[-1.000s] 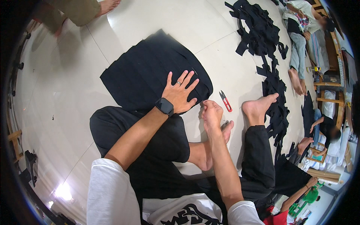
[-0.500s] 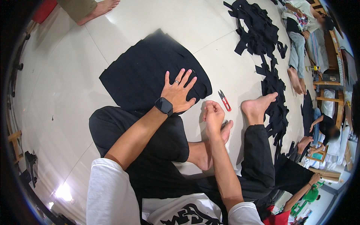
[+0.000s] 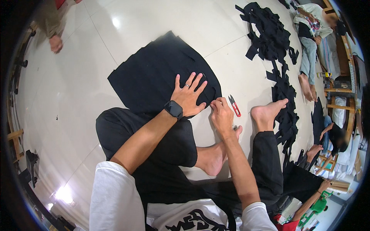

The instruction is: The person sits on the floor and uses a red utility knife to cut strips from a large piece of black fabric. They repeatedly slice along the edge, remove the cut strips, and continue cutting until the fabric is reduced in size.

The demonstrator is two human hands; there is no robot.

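A stack of folded black cloth (image 3: pixel 154 69) lies on the pale floor in front of my crossed leg. Flat on its near right part, with fingers spread, rests my left hand (image 3: pixel 189 96), a ring and a dark watch showing on it. Beside the cloth's right corner is my right hand (image 3: pixel 222 117), its thumb and fingertips pressed together at the edge. Whatever sits between those fingertips is too small to make out. Small red-handled thread snips (image 3: pixel 234 106) lie on the floor just right of that hand, untouched.
A long tangled heap of black cloth strips (image 3: pixel 269 34) runs down the right side, beyond my bare foot (image 3: pixel 266 113). Seated people (image 3: pixel 312 38) work along the right edge by wooden frames (image 3: pixel 350 77). At the upper left stands a person's bare foot (image 3: pixel 56 44).
My right hand has turned and closed in on the cloth's corner. My left hand stays flat on the stack. The person at the upper left has stepped away to the left.
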